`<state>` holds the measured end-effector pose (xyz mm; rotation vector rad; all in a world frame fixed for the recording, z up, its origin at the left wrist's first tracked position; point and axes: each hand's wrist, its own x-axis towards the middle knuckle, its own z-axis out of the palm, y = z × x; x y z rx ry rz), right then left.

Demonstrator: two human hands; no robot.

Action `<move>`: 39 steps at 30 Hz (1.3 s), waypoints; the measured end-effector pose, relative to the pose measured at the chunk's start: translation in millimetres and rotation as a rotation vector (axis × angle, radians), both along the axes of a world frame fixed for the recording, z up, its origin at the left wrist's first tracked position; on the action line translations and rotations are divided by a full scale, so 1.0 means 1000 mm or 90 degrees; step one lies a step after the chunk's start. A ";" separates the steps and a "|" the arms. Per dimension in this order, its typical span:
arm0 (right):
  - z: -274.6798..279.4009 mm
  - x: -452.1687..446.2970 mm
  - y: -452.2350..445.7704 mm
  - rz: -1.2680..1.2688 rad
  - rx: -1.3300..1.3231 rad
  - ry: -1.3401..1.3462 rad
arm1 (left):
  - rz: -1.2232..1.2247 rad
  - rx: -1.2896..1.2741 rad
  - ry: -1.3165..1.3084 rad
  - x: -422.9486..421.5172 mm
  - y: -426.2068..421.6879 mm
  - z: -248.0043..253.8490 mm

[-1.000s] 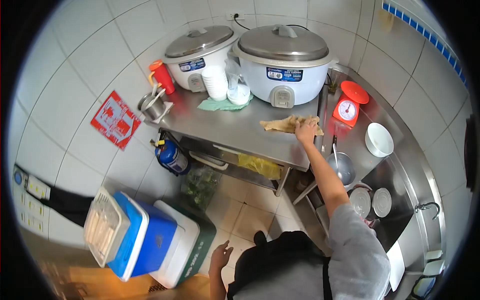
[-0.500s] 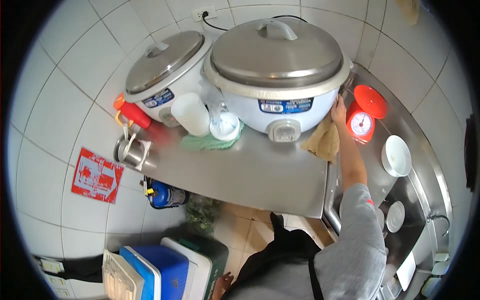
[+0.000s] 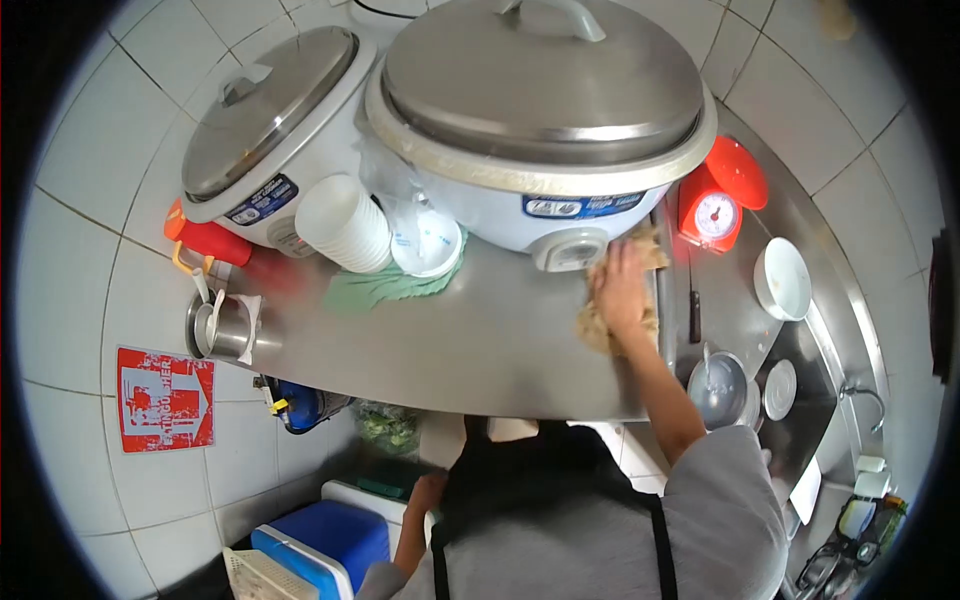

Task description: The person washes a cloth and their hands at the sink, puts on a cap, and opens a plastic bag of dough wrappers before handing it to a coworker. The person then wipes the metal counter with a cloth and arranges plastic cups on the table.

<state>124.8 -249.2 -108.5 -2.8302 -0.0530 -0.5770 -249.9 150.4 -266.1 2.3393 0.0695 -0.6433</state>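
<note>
My right hand [image 3: 622,290] presses down on a tan cloth [image 3: 595,328], which is bunched under and around it on the steel counter [image 3: 480,350]. The cloth lies at the counter's right edge, just in front of the large rice cooker [image 3: 545,195]. Low in the view, my left hand [image 3: 428,490] hangs by my side near the coolers; its fingers are dim and hard to make out. A dark-handled utensil [image 3: 695,318] lies to the right of the cloth, beside a red kitchen scale [image 3: 712,215].
A smaller rice cooker [image 3: 285,120] stands left, with stacked white cups [image 3: 345,225] and a green cloth [image 3: 385,288] before it. A metal pot [image 3: 232,330] sits at the left end. At right are a white bowl [image 3: 782,280] and a metal bowl [image 3: 718,390]. Below is a blue cooler [image 3: 335,535].
My right hand has come toward me and left with the tan cloth, from beside the large cooker onto the counter edge. My left hand appears higher. The whole view has shifted closer to the counter.
</note>
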 end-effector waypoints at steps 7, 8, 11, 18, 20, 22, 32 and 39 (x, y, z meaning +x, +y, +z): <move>0.023 -0.052 0.160 0.148 -0.007 0.058 | 0.108 -0.057 -0.035 0.057 0.051 0.066; 0.026 -0.058 0.184 0.204 -0.004 0.067 | 0.115 -0.041 -0.023 0.058 0.066 0.064; 0.035 -0.088 0.259 0.340 0.056 0.131 | 0.124 -0.006 0.024 0.048 0.102 0.054; 0.018 -0.079 0.466 0.675 -0.034 0.021 | 0.183 0.029 0.026 0.018 0.137 0.053; 0.025 -0.073 0.513 0.809 -0.045 0.046 | 0.099 0.049 -0.001 0.004 0.148 0.013; -0.001 -0.090 0.538 0.792 0.050 -0.055 | 0.179 -0.029 0.074 0.021 0.136 0.044; 0.047 -0.124 0.321 0.579 0.130 0.141 | 0.087 -0.123 0.240 0.085 0.152 0.006; 0.065 -0.161 0.060 0.057 -0.021 0.275 | -0.092 -0.125 0.077 0.128 0.138 0.016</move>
